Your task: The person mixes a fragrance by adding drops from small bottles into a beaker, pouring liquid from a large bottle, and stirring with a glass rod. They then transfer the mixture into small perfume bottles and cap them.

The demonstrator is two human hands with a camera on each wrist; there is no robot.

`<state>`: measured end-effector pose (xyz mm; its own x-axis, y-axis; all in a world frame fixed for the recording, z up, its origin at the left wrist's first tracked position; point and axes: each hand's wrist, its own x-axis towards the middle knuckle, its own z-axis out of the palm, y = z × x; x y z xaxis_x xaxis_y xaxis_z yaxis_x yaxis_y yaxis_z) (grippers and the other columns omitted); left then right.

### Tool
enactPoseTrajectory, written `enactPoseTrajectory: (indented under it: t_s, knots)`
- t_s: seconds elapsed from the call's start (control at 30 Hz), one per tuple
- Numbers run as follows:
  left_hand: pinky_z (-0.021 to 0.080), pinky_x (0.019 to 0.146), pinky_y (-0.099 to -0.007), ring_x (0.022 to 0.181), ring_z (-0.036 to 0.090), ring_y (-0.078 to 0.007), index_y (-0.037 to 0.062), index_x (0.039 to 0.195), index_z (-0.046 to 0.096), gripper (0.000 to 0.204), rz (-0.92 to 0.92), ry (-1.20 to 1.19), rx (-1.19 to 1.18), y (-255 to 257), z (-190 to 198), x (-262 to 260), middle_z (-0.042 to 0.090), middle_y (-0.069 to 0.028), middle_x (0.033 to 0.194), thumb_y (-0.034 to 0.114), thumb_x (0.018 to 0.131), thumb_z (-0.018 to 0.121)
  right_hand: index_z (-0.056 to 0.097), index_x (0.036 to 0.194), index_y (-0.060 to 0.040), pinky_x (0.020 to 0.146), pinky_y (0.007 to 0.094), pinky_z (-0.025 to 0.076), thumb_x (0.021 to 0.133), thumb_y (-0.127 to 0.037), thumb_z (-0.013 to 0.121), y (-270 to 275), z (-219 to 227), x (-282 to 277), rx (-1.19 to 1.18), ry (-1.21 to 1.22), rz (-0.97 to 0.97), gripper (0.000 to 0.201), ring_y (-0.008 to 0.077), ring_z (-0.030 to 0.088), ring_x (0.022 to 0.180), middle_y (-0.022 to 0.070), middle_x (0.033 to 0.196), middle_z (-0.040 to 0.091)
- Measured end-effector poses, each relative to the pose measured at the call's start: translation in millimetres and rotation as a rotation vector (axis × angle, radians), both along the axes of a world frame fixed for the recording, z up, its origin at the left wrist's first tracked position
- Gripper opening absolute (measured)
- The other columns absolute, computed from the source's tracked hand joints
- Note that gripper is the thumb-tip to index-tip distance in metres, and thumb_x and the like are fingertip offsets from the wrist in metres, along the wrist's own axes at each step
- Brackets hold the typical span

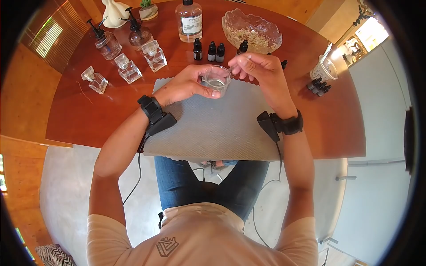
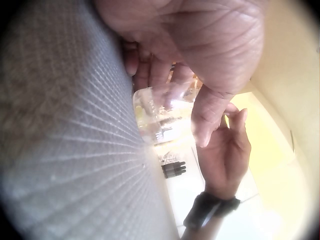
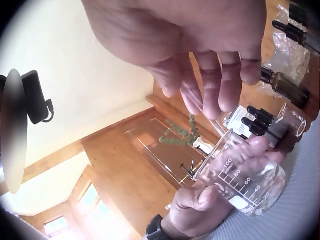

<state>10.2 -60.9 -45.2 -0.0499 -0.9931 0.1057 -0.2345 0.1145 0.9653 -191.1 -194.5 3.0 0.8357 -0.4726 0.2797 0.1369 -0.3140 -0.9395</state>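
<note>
My left hand [image 1: 191, 84] grips a clear glass beaker [image 1: 216, 84] over the grey mat [image 1: 208, 128], thumb on the near side. White graduation marks show on the beaker in the right wrist view, and a little clear liquid lies at its bottom. At the beaker's right rim, my right hand [image 1: 259, 71] pinches a thin clear rod [image 3: 215, 126] between thumb and fingers. The rod slants down to the beaker's mouth. In the left wrist view, the left thumb [image 2: 206, 117] and fingers lie around the beaker.
Behind the hands stand black-capped dropper bottles [image 1: 198, 49], a large labelled bottle [image 1: 190, 22] and a ruffled glass bowl [image 1: 266, 41]. Three square glass bottles [image 1: 128, 70] and dark pump bottles [image 1: 106, 43] are at left. A clear cup [image 1: 324, 68] and small black-capped vials [image 1: 318, 87] are at right.
</note>
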Motion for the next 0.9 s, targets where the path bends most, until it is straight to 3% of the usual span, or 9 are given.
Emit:
enactPoseTrajectory:
  t_s: [0.33,0.43,0.53,0.63,0.9]
  knots:
    - [0.047,0.103,-0.0326,0.116,0.061,-0.0162,0.0035,0.135,0.062,0.061,0.014,-0.011,0.002,1.0,-0.1,-0.3,0.069,-0.0059,0.124,0.017,0.081,0.087,0.075,0.096,0.0016,0.065,0.0225,0.047,0.103,-0.026,0.063,2.3,1.8,-0.6,0.012,-0.027,0.017,0.031,0.0068,0.058,0.071,0.0013,0.078,0.067]
    - [0.047,0.102,-0.0327,0.117,0.061,-0.0163,0.0036,0.135,0.062,0.06,0.003,0.003,-0.006,-0.2,-2.0,0.8,0.068,-0.006,0.124,0.016,0.081,0.086,0.074,0.096,0.0021,0.067,0.0226,0.047,0.103,-0.026,0.063,7.7,4.1,1.1,-0.088,-0.042,-0.064,0.031,0.0069,0.058,0.072,0.0016,0.079,0.068]
    - [0.047,0.103,-0.0328,0.117,0.061,-0.0164,0.0038,0.134,0.063,0.059,0.009,0.0,0.004,0.6,-0.9,0.3,0.068,-0.006,0.124,0.016,0.082,0.086,0.074,0.098,0.0024,0.068,0.0227,0.048,0.103,-0.025,0.062,1.4,1.5,0.7,-0.06,-0.008,0.088,0.03,0.0069,0.059,0.073,0.002,0.079,0.068]
    - [0.047,0.102,-0.0328,0.117,0.061,-0.0164,0.0037,0.134,0.063,0.059,-0.002,-0.008,0.0,-0.9,-2.1,1.4,0.068,-0.0059,0.124,0.016,0.082,0.086,0.074,0.099,0.0023,0.068,0.0227,0.048,0.103,-0.024,0.062,7.1,4.1,0.7,-0.025,-0.043,-0.019,0.029,0.0068,0.059,0.073,0.0024,0.078,0.068]
    - [0.047,0.102,-0.0327,0.117,0.061,-0.0165,0.0037,0.135,0.062,0.06,0.007,0.008,0.005,0.1,-3.2,1.3,0.068,-0.0061,0.124,0.017,0.082,0.086,0.075,0.1,0.0017,0.067,0.0224,0.047,0.102,-0.024,0.063,2.5,1.3,1.4,-0.04,-0.039,-0.03,0.029,0.007,0.058,0.072,0.0019,0.077,0.067]
